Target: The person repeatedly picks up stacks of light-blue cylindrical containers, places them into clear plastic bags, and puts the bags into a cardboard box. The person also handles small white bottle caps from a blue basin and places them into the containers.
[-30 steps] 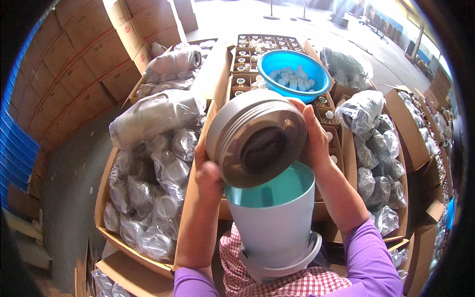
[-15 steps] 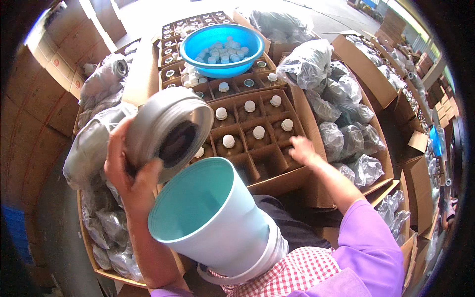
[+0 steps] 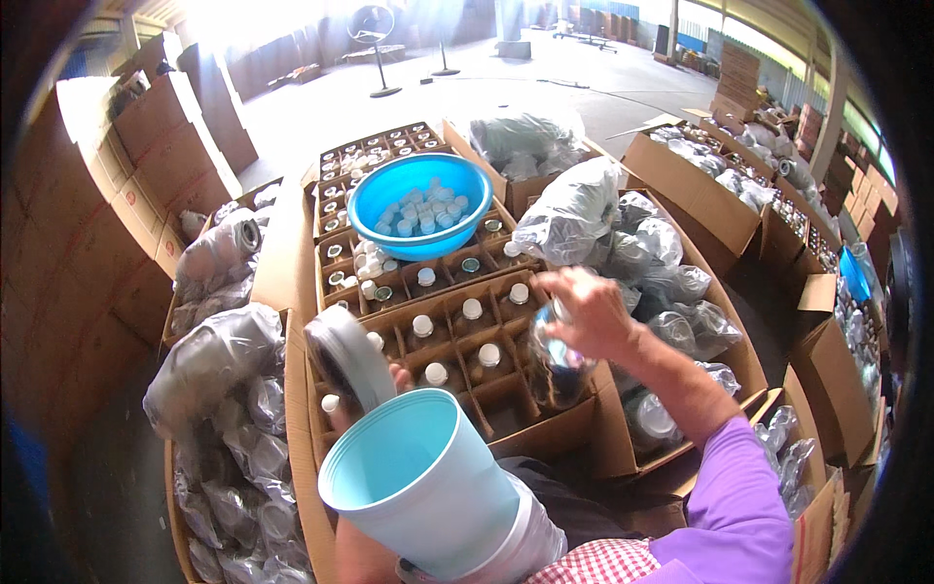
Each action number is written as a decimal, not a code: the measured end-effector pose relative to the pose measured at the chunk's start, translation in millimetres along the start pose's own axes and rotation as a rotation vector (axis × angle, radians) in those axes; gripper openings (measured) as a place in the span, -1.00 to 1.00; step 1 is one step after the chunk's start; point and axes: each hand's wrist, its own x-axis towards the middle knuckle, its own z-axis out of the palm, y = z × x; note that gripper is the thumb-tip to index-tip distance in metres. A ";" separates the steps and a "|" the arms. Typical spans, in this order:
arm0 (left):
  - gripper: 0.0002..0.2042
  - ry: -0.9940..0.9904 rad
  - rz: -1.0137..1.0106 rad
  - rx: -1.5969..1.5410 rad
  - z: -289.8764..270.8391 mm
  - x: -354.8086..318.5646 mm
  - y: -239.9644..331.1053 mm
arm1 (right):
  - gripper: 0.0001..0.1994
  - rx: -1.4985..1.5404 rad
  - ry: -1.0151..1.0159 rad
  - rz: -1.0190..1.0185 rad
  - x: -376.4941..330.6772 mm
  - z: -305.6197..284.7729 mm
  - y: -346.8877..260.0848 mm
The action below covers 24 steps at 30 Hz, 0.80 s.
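Observation:
My right hand is closed around the neck of a shiny glass bottle, which hangs over the right side of a divided cardboard box. Several white-capped bottles stand upright in its cells. My left hand, mostly hidden, grips a round grey-white plastic part with a dark inside, tilted over the box's left side. Close to my body leans a large pale-blue plastic canister, its open mouth facing up and left. My left forearm passes behind it.
A blue basin of white caps sits on boxes beyond. Boxes of plastic-wrapped parts flank me at left and right. Stacked cartons rise at far left. A standing fan is farther off.
My right hand has risen from the box cell with a glass bottle. My left hand has lowered the grey-white part toward the box. The whole view has tilted up.

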 end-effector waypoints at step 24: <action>-0.36 -0.347 0.223 -0.562 69.5 -2.1 69.8 | -0.14 1.832 -0.113 -0.037 114.9 -8.2 -74.3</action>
